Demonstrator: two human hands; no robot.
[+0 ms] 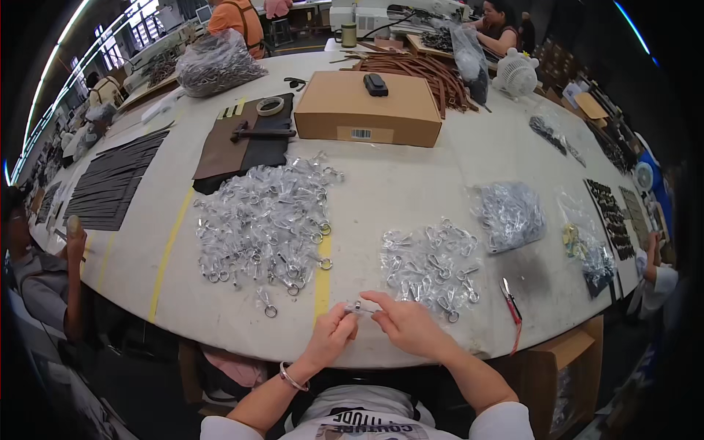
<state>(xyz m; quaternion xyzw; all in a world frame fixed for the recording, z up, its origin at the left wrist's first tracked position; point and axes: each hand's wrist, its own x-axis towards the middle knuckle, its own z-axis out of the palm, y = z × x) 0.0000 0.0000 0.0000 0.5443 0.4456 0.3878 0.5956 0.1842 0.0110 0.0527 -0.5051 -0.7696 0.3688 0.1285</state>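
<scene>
I have a small silver metal fitting (358, 308) by the desk's (359, 227) near edge: fingers of my left hand (331, 334) pinch its left end; my right hand's (406, 324) are at its right end, grip can't tell.

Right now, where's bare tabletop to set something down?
White tabletop shows between the large heap of clear-bagged metal clasps and the smaller heap, below the brown cardboard box; left hand and right hand border its near end. Also between the large heap and the flat black strips. Crowded: both heaps, plus the stuffed clear bag.
</scene>
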